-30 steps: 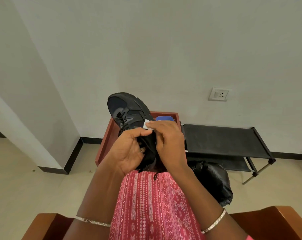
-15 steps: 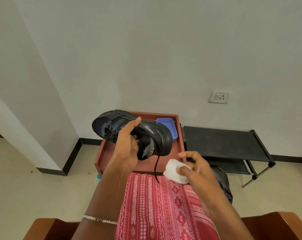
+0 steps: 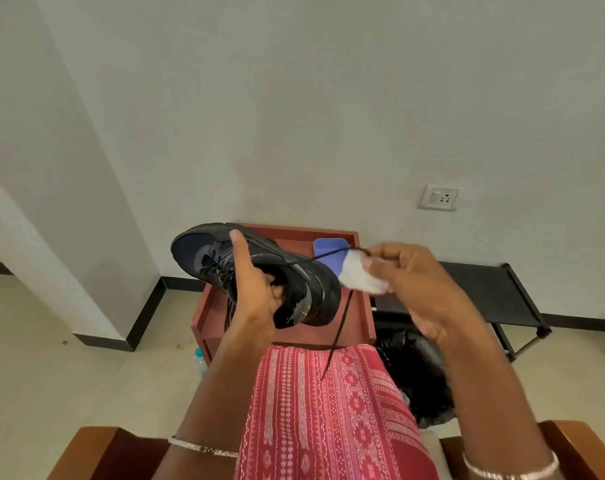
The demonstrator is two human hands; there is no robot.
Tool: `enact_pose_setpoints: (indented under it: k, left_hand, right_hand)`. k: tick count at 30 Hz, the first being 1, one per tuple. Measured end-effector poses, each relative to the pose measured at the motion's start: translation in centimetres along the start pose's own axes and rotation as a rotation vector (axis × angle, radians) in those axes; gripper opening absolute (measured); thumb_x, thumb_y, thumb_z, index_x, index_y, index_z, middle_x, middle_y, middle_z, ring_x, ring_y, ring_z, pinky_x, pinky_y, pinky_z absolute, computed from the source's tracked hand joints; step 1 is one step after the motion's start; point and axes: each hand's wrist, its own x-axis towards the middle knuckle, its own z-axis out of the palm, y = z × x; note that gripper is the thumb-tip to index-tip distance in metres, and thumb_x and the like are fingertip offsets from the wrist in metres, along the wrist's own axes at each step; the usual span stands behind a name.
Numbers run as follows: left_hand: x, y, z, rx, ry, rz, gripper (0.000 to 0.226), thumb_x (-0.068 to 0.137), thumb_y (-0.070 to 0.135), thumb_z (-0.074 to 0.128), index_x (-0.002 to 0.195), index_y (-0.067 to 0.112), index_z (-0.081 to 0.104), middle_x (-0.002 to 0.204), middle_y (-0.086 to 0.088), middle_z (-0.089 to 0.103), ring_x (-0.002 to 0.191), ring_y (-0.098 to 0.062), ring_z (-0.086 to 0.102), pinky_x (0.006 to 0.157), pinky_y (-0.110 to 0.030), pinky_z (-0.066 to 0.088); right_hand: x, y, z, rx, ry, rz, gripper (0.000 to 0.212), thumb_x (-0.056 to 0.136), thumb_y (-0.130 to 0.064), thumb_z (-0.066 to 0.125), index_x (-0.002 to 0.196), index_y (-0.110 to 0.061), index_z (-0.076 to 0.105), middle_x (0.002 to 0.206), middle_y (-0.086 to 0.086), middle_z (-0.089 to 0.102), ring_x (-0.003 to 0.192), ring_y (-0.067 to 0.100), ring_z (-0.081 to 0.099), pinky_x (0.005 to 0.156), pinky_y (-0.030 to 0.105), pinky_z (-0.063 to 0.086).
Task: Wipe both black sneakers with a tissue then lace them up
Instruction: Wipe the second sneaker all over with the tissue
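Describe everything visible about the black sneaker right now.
The sneaker is black with a blue-grey toe and a small yellow mark near the heel. It is held in the air tilted, toe left, gripped by the left hand at the opening. A loose lace runs to the right hand, which holds a tissue by the heel.

Black sneaker (image 3: pixel 259 271) held aloft on its side, lace (image 3: pixel 339 327) dangling loose, crumpled white tissue (image 3: pixel 360 277) beside its heel

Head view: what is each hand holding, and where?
Left hand grips the black sneaker at its mouth; right hand pinches the tissue and a loose lace partway along.
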Motion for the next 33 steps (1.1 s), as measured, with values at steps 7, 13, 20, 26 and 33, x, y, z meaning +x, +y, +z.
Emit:
enact_pose_setpoints:
  k: [7,13,20,26,33]
  left_hand:
    - [-2.8,-0.2,2.2,0.088,0.023,-0.01,0.107,0.092,0.076,0.017,0.138,-0.017,0.043,0.065,-0.038,0.061,0.044,-0.036,0.061,0.089,-0.047,0.032]
    - [-1.1,-0.8,2.0,0.032,-0.017,-0.012,0.105,0.088,0.082,0.02,0.104,-0.011,0.067,0.063,-0.016,0.069,0.049,-0.024,0.066,0.086,-0.052,0.052]
    - [0.7,-1.9,1.5,-0.092,-0.045,0.004,0.083,0.085,0.083,0.033,0.076,0.011,0.073,0.076,-0.008,0.074,0.063,-0.02,0.071,0.065,-0.032,0.055]
    - [1.1,-2.0,1.1,-0.131,-0.048,-0.003,0.084,0.084,0.085,0.035,0.09,0.009,0.071,0.089,-0.013,0.072,0.084,-0.027,0.069,0.081,-0.037,0.054]
    - [1.5,-2.9,1.0,-0.068,0.002,0.02,0.075,0.078,0.09,0.038,0.057,0.022,0.061,0.056,0.0,0.059,0.055,-0.016,0.059,0.067,-0.033,0.045]
  right_hand:
    - [3.7,-1.5,3.7,-0.325,0.33,-0.188,0.044,0.088,-0.013,0.068,0.124,-0.022,0.043,0.089,-0.002,0.059,0.083,0.014,0.06,0.079,0.033,0.053]
    - [-0.4,-0.6,6.0,-0.44,0.202,-0.342,0.011,0.094,-0.025,0.066,0.102,-0.029,0.071,0.103,-0.022,0.066,0.091,-0.011,0.057,0.073,0.007,0.042]
    - [-5.6,1.0,7.9,-0.724,0.043,-0.61,0.048,0.076,0.012,0.071,0.118,-0.013,0.072,0.114,0.002,0.073,0.107,0.019,0.067,0.094,0.031,0.055]
    - [-6.0,2.6,8.7,-0.683,0.237,-0.773,0.039,0.068,0.014,0.072,0.096,-0.013,0.079,0.09,0.0,0.077,0.079,0.026,0.072,0.062,0.043,0.062]
    - [-4.2,2.1,9.6,-0.6,0.251,-0.617,0.029,0.094,-0.008,0.058,0.117,-0.017,0.073,0.109,-0.005,0.072,0.107,0.016,0.061,0.092,0.008,0.038]
